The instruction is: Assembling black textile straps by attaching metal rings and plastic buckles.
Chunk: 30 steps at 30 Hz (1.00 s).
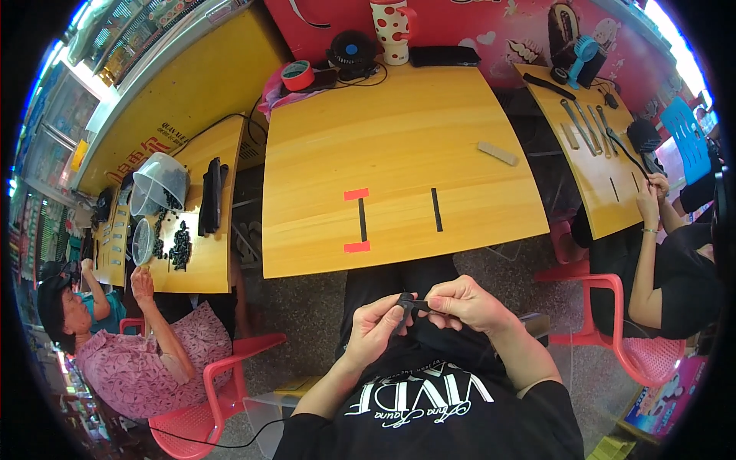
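Note:
Above my lap, just off the table's front edge, my left hand (377,328) pinches a small bundle of black strip (406,302). The strip looks folded or coiled; its exact kind is unclear. My right hand (468,302) grips the strip's free end between thumb and fingers, to the right of the bundle. On the wooden table (322,153) ahead, a short black strip (363,220) lies between an upper red tape piece (356,195) and a lower red tape piece (356,247). Another black strip (437,210) lies apart to its right.
A light flat bar (497,153) lies at the table's right. Along the back stand a tape roll (297,75), black fan (353,52), dotted mug (392,31) and black pouch (445,56). People sit at side tables, left with black pieces (180,245), right with tools (590,126).

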Each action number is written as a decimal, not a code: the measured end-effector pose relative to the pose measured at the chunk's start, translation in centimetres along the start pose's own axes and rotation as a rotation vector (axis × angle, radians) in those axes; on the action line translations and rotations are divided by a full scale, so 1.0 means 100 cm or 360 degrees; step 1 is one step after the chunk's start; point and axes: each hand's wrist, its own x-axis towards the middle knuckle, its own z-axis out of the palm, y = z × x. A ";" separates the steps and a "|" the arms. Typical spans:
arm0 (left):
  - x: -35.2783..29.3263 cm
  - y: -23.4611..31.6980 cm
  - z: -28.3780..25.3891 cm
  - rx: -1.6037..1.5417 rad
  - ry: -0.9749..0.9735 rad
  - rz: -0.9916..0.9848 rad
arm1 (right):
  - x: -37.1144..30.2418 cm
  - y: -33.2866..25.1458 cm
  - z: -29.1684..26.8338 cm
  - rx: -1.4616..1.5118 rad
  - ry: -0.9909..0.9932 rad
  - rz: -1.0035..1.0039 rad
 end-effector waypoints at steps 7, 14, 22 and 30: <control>0.002 -0.001 -0.004 0.0135 0.0003 0.0057 | -0.001 -0.004 0.000 -0.0591 0.0144 -0.0467; 0.003 -0.001 -0.003 0.0291 0.0031 0.0172 | -0.001 0.005 0.009 -0.0857 0.0284 -0.0542; 0.006 -0.008 -0.002 0.0703 0.0164 0.0413 | 0.010 0.005 0.014 -0.1947 0.0714 -0.1289; 0.001 -0.006 0.001 0.0039 0.0034 0.0082 | 0.006 0.002 0.016 -0.2331 0.0684 -0.1117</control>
